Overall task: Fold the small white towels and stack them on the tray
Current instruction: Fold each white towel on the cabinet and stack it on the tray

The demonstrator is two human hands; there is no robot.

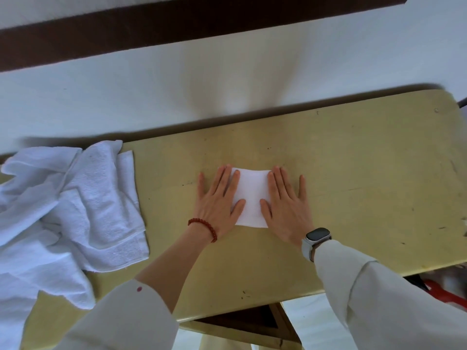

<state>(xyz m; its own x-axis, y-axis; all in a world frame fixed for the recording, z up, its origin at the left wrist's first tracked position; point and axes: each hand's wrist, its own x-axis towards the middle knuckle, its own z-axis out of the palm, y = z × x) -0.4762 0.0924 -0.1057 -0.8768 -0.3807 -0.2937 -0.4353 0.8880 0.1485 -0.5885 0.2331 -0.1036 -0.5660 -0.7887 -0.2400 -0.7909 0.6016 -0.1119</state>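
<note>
A small white towel [251,195], folded into a compact rectangle, lies flat at the middle of the yellow table [353,173]. My left hand [219,200] presses on its left edge with straight, spread fingers. My right hand [285,200] presses on its right edge the same way. A heap of unfolded white towels [68,210] covers the table's left end, apart from both hands. No tray shows in this view.
A white wall with a dark brown band [177,29] rises behind the table. Below the table's near right edge, a red object [442,294] shows on the floor. A wooden frame [242,322] sits under the tabletop.
</note>
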